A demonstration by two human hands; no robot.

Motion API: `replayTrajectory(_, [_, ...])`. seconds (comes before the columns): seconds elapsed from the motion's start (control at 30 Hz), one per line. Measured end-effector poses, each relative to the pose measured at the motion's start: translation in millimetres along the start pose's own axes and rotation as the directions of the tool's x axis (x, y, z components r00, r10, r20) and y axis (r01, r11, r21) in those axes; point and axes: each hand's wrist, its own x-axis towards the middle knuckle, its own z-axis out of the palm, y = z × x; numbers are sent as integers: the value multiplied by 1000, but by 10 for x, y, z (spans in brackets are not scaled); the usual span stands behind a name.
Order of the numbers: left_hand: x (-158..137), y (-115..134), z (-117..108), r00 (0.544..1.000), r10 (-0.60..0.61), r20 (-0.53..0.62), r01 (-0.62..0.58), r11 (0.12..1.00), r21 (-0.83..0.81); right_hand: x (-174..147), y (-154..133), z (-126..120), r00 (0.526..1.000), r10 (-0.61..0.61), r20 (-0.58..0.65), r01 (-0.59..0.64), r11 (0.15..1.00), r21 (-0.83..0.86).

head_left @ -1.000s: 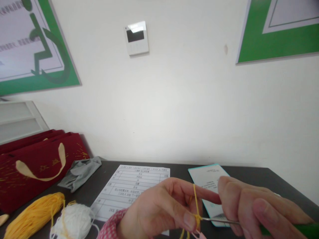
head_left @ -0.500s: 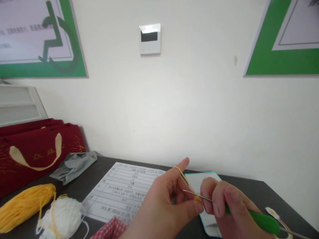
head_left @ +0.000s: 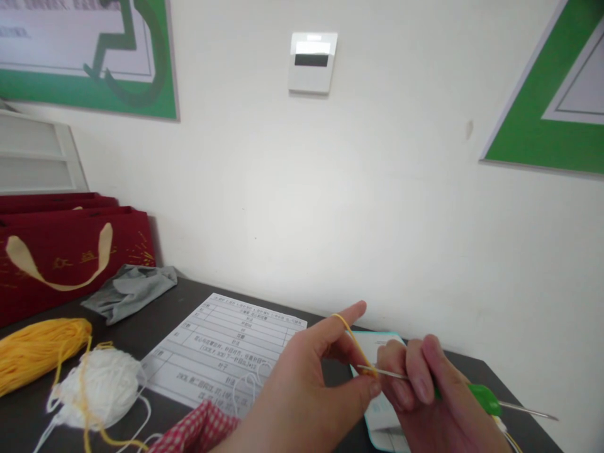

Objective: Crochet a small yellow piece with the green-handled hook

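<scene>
My left hand pinches a small piece of yellow crochet work between thumb and fingers. Over its raised index finger runs a strand of yellow yarn, leading down to that piece. My right hand is closed around a crochet hook with a green handle. The hook's thin metal tip meets the yellow work at my left fingertips, and a second metal end sticks out behind the handle. The work is tiny, and my fingers partly cover it.
A printed sheet lies on the dark table, beside a white yarn ball and a yellow yarn skein. Red-checked cloth is in front. Grey cloth and red gift bags stand left. A pale card lies beneath my hands.
The view has tilted and shifted slightly. My right hand has turned the hook, so its rear metal end lies more level. Both hands keep their hold at the yellow work.
</scene>
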Motion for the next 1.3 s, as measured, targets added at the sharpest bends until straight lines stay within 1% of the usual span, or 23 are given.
replayTrajectory(0.1, [8,-37,24,1000,14,9,-14,999,-44,16,33,-22,998,-49,36,49,999,-19])
replayTrajectory(0.2, [33,-86,55,999,32,-19,-33,996,-86,32,56,-38,979,-187,83,196,973,-118])
replayTrajectory(0.27, [46,-112,75,999,46,-28,-49,990,-129,35,59,-42,949,-284,136,307,931,-196])
replayTrajectory(0.3, [47,-117,85,998,51,-34,-55,987,-154,32,57,-43,936,-312,160,343,911,-231])
replayTrajectory(0.4, [32,-89,110,998,38,-56,-50,972,-228,16,52,-39,919,-348,185,390,871,-299])
replayTrajectory(0.53, [1,9,122,998,-42,-36,27,940,-340,9,52,-27,903,-397,166,430,847,-313])
replayTrajectory(0.57, [-3,29,120,997,-68,-27,53,930,-363,13,49,-25,906,-393,159,423,852,-308])
replayTrajectory(0.63, [-3,50,115,993,-120,8,113,909,-402,24,37,-23,930,-342,137,367,889,-273])
replayTrajectory(0.7, [1,46,110,985,-162,59,172,885,-433,36,19,-20,962,-245,119,265,944,-197])
replayTrajectory(0.77, [5,28,109,977,-185,107,214,870,-444,48,-1,-14,985,-141,104,152,984,-98])
replayTrajectory(0.83, [4,13,112,971,-197,133,235,876,-422,62,-19,-2,995,-35,92,35,999,-4])
replayTrajectory(0.93, [-7,16,125,968,-197,155,242,893,-379,82,-44,20,993,80,81,-88,991,99])
replayTrajectory(1.03, [-24,34,137,969,-187,159,234,901,-366,91,-72,33,990,132,54,-138,981,133])
replayTrajectory(1.17, [-26,11,126,968,-182,170,233,903,-361,80,-114,24,986,162,43,-167,978,128])
replayTrajectory(1.3, [21,-73,91,973,-144,180,191,939,-284,65,-128,2,984,177,28,-180,974,138])
